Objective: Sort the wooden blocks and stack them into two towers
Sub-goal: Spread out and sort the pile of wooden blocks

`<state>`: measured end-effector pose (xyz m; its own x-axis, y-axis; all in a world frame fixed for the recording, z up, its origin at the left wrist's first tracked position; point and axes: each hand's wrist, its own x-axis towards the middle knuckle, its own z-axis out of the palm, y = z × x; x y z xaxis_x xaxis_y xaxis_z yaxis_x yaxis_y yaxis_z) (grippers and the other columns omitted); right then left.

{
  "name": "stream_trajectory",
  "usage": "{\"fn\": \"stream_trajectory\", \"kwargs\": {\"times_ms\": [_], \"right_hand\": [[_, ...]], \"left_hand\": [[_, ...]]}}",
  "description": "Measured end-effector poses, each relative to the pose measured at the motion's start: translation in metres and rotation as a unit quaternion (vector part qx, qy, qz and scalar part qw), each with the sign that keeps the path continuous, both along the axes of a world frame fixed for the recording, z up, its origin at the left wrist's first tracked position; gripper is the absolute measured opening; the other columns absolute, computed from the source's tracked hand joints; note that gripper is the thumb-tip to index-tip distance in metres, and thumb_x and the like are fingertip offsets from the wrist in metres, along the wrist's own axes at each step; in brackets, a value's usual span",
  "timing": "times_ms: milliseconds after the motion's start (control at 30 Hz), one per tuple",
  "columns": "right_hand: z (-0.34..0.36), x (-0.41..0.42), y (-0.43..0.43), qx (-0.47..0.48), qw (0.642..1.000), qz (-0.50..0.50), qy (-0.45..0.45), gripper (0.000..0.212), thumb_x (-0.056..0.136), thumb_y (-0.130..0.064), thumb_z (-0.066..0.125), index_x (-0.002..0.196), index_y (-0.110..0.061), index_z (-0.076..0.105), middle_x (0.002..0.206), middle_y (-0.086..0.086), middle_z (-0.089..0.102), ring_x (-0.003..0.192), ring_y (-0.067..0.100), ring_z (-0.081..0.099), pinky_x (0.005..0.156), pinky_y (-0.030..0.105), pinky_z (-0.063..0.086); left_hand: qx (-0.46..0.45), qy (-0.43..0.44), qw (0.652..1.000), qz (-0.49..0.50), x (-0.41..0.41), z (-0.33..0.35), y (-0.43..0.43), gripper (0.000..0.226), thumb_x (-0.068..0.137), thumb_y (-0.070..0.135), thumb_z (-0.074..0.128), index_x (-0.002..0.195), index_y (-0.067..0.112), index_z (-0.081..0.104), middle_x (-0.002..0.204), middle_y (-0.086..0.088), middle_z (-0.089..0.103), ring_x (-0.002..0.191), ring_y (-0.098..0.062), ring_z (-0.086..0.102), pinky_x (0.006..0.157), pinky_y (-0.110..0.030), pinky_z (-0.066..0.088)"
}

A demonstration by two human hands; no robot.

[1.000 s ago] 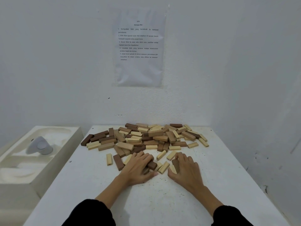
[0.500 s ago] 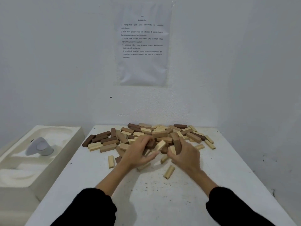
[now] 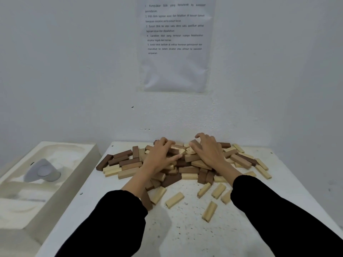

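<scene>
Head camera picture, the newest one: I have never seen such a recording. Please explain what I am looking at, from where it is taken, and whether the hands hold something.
There is no machine here, only a person. The camera sits on the person's head and looks forward and down, so both hands come in from below. The left hand and the right hand lie on a pile of wooden blocks, dark and light ones mixed, on a white table. Some light blocks lie loose nearer the person. The fingers spread over the pile. No block is lifted, and I see none gripped. No tower stands yet. A printed sheet hangs on the wall. At the left is a white tray with a grey object.
</scene>
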<state>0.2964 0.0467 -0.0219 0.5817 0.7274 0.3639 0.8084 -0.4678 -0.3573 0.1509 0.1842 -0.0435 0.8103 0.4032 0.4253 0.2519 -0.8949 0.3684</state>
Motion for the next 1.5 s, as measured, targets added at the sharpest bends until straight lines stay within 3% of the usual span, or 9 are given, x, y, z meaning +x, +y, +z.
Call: {"fn": "stream_trajectory", "kwargs": {"times_ms": [267,467,567,700,833,1000,1100,1267,1500], "right_hand": [[-0.005,-0.008,-0.016,0.048,0.998,0.024,0.019,0.033,0.096,-0.033,0.045,0.123,-0.017,0.057,0.121,0.006,0.059,0.114,0.025,0.048,0.090,0.039,0.040],[-0.014,-0.013,-0.066,0.008,1.000,-0.014,-0.025,0.035,0.088,-0.029,0.057,0.122,-0.018,0.057,0.114,0.009,0.056,0.110,0.027,0.049,0.086,0.039,0.041],[-0.024,-0.019,-0.100,0.023,0.998,-0.052,0.038,0.036,0.087,-0.036,0.059,0.119,-0.018,0.057,0.119,0.010,0.054,0.116,0.031,0.048,0.086,0.039,0.042],[-0.041,-0.049,-0.128,-0.064,0.983,-0.043,0.166,0.089,0.073,-0.081,0.038,0.146,-0.034,0.021,0.151,0.003,0.029,0.136,0.030,0.030,0.105,0.053,0.031],[-0.051,-0.093,-0.122,-0.100,0.990,0.006,0.098,0.114,0.051,-0.099,0.013,0.148,-0.040,0.006,0.158,-0.002,0.007,0.143,0.025,0.017,0.111,0.056,0.016],[-0.063,-0.121,-0.108,-0.053,0.996,0.028,-0.069,0.059,0.071,-0.072,0.041,0.108,-0.032,0.061,0.113,0.004,0.055,0.098,0.025,0.056,0.069,0.035,0.046],[-0.062,-0.120,-0.107,0.002,0.998,0.027,-0.061,0.028,0.066,-0.042,0.063,0.083,-0.021,0.055,0.090,0.000,0.051,0.074,0.018,0.053,0.047,0.018,0.035],[-0.058,-0.126,-0.107,-0.021,0.997,-0.012,-0.069,0.035,0.055,-0.028,0.078,0.079,-0.017,0.055,0.076,0.000,0.053,0.063,0.011,0.040,0.043,0.011,0.015],[-0.060,-0.121,-0.109,0.002,0.997,-0.066,-0.027,0.034,0.078,-0.026,0.066,0.109,-0.014,0.061,0.102,0.007,0.058,0.086,0.020,0.052,0.056,0.022,0.033]], "left_hand": [[-0.047,-0.022,0.999,-0.013,-0.031,0.015,-0.002,0.034,0.096,0.038,0.048,0.119,0.014,0.058,0.118,0.000,0.049,0.112,-0.015,0.048,0.093,-0.027,0.041],[-0.075,0.000,0.992,0.103,-0.094,-0.002,-0.035,0.075,0.075,0.070,0.024,0.123,0.019,0.053,0.125,-0.001,0.042,0.118,-0.018,0.040,0.097,-0.034,0.035],[-0.131,0.073,0.965,0.215,-0.120,-0.024,-0.048,0.092,0.067,0.081,0.024,0.134,0.021,0.040,0.141,-0.003,0.028,0.136,-0.023,0.023,0.111,-0.052,0.010],[-0.162,0.125,0.948,0.245,-0.133,-0.038,-0.071,0.095,0.081,0.076,0.034,0.147,0.010,0.015,0.155,-0.008,0.011,0.145,-0.023,0.003,0.112,-0.057,-0.005],[-0.112,0.074,0.972,0.191,-0.125,-0.038,-0.102,0.113,0.055,0.089,0.024,0.142,0.016,0.021,0.147,-0.004,0.019,0.138,-0.022,0.015,0.112,-0.041,0.011],[-0.008,0.106,0.978,0.180,-0.112,-0.037,-0.126,0.084,0.064,0.073,0.018,0.131,0.026,0.034,0.125,0.003,0.036,0.112,-0.016,0.035,0.086,-0.027,0.027],[0.044,0.103,0.983,0.145,-0.109,-0.040,-0.125,0.063,0.080,0.058,0.024,0.135,0.032,0.038,0.126,0.006,0.043,0.113,-0.014,0.038,0.082,-0.027,0.031],[0.092,0.140,0.980,0.108,-0.101,-0.039,-0.126,0.081,0.073,0.064,0.005,0.143,0.029,0.029,0.129,0.004,0.038,0.117,-0.015,0.034,0.088,-0.029,0.028],[0.042,0.096,0.986,0.131,-0.075,-0.035,-0.137,0.086,0.072,0.074,0.001,0.126,0.025,0.048,0.113,0.002,0.044,0.105,-0.017,0.040,0.078,-0.030,0.022]]}}
